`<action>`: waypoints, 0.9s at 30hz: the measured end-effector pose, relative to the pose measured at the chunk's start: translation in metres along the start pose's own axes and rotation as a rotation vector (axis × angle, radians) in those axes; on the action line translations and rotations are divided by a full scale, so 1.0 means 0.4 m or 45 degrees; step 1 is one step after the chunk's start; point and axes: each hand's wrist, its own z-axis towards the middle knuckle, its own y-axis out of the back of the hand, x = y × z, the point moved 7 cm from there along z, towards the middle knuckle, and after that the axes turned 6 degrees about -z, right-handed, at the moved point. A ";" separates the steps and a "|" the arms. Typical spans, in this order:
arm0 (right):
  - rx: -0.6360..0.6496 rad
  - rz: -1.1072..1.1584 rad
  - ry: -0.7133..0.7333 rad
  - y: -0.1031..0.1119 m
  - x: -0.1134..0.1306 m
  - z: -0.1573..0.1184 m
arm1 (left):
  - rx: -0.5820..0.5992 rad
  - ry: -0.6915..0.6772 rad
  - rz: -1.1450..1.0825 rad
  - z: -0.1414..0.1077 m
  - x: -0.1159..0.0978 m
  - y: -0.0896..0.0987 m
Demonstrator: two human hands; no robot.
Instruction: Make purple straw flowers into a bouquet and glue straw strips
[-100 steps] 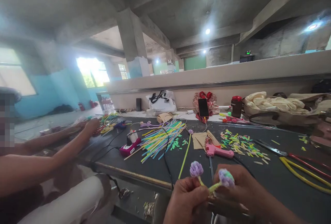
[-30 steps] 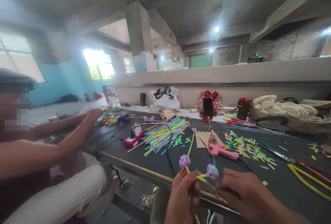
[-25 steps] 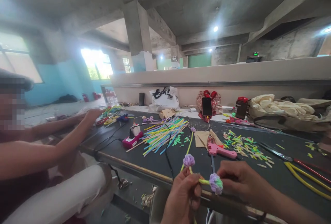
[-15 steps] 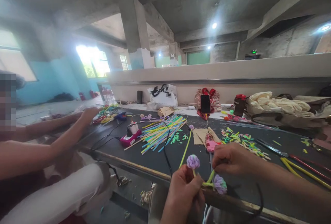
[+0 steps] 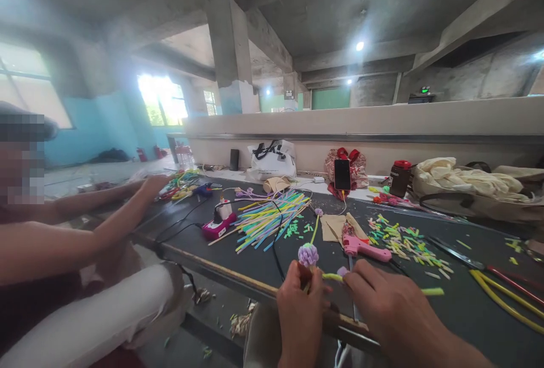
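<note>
Over the near edge of the dark counter (image 5: 255, 266), the left hand (image 5: 300, 314) pinches just below an upright purple pompom (image 5: 308, 254), while the right hand (image 5: 391, 305), nearer the pink glue gun (image 5: 368, 249), closes around a smaller-looking, partly hidden pompom (image 5: 342, 271). A yellow-green stem (image 5: 332, 277) runs crosswise between the slightly separated hands.

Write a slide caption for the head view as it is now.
Left hand pinching a purple pompom on its stem, right hand beside it, pink glue gun beyond.
</note>
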 end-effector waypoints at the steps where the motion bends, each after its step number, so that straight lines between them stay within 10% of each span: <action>1: -0.048 0.007 -0.023 -0.003 0.004 -0.005 | -0.009 0.013 -0.089 0.004 0.004 -0.003; 11: -0.295 0.700 -0.228 -0.062 -0.002 -0.055 | -0.066 0.414 -1.000 0.001 0.026 -0.016; 19: 0.093 2.129 -1.184 -0.235 0.005 -0.093 | -0.081 0.685 -1.148 -0.031 0.018 -0.032; 27: 0.192 2.665 -1.138 -0.234 0.030 -0.070 | 0.164 0.886 -1.131 -0.056 0.006 -0.056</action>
